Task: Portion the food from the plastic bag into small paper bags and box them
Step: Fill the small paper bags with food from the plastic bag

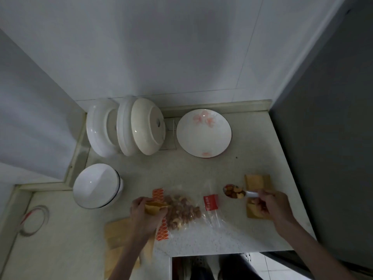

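Note:
A clear plastic bag (210,214) with orange-patterned edges lies on the counter, holding mixed nuts (181,210). My left hand (144,215) grips a small brown paper bag (154,207) at the plastic bag's left end, its mouth facing right. My right hand (268,205) holds a white spoon (235,192) heaped with nuts, up above the counter to the right of the plastic bag. More flat paper bags (257,181) lie under and behind my right hand. A further stack of paper bags (117,233) sits under my left forearm.
A flowered plate (203,133) stands at the back of the counter. White bowls (125,126) lean in a rack at the back left, with another upturned bowl (96,185) in front. A red packet (210,202) lies by the plastic bag. The counter edge (232,253) runs close in front.

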The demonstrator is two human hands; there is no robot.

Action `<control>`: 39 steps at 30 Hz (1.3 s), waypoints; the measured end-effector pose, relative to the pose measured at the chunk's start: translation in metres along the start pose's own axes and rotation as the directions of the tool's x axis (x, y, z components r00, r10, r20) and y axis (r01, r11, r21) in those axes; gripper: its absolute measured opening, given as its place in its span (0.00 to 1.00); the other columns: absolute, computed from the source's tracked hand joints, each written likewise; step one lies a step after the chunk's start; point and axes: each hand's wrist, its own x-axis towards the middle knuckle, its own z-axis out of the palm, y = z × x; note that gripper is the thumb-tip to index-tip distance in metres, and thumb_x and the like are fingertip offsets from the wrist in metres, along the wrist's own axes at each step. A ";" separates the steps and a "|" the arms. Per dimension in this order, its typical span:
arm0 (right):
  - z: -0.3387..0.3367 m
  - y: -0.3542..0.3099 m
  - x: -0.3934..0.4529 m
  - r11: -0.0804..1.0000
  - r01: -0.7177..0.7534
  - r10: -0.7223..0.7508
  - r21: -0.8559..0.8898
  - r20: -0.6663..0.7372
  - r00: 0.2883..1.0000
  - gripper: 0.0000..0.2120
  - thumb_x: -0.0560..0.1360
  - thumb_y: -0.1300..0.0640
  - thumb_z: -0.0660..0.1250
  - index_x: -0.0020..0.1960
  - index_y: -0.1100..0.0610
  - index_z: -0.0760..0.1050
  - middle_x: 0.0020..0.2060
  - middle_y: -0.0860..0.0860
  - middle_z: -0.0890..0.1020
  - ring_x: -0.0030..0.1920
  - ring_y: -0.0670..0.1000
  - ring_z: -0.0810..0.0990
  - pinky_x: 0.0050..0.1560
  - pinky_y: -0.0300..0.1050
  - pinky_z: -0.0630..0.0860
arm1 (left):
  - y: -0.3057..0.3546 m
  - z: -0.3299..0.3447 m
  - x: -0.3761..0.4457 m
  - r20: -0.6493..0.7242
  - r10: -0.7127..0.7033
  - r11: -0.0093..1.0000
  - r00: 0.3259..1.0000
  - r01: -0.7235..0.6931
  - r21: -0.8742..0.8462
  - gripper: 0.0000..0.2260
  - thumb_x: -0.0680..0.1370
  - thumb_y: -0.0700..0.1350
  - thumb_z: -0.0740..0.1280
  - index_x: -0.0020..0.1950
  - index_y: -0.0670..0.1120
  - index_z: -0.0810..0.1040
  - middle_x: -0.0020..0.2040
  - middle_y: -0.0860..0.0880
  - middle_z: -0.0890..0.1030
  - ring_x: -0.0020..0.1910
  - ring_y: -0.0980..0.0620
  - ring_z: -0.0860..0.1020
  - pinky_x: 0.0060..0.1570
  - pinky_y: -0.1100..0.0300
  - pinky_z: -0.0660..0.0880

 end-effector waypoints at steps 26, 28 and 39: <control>-0.011 -0.201 -0.170 0.886 0.463 -0.434 -0.024 0.306 0.847 0.12 0.77 0.62 0.63 0.39 0.58 0.83 0.21 0.53 0.77 0.20 0.47 0.71 0.20 0.37 0.66 | 0.195 -0.047 -0.100 -0.021 0.730 0.683 0.683 -0.730 0.025 0.27 0.65 0.55 0.78 0.59 0.55 0.68 0.51 0.57 0.77 0.52 0.59 0.76 0.55 0.51 0.77; -0.013 -0.208 -0.178 0.875 0.483 -0.452 -0.025 0.315 0.835 0.12 0.77 0.63 0.63 0.39 0.60 0.82 0.21 0.53 0.76 0.19 0.47 0.70 0.19 0.36 0.65 | 0.200 -0.050 -0.106 -0.037 0.756 0.654 0.653 -0.754 0.066 0.28 0.65 0.57 0.76 0.58 0.56 0.66 0.50 0.60 0.75 0.52 0.66 0.72 0.58 0.50 0.75; -0.008 -0.223 -0.203 0.732 0.659 -0.588 -0.174 0.327 0.740 0.14 0.76 0.63 0.61 0.35 0.59 0.82 0.21 0.53 0.78 0.19 0.47 0.71 0.19 0.34 0.65 | 0.207 -0.053 -0.115 -0.115 0.798 0.602 0.592 -0.789 0.122 0.28 0.64 0.63 0.72 0.57 0.59 0.63 0.49 0.63 0.70 0.48 0.69 0.65 0.57 0.51 0.75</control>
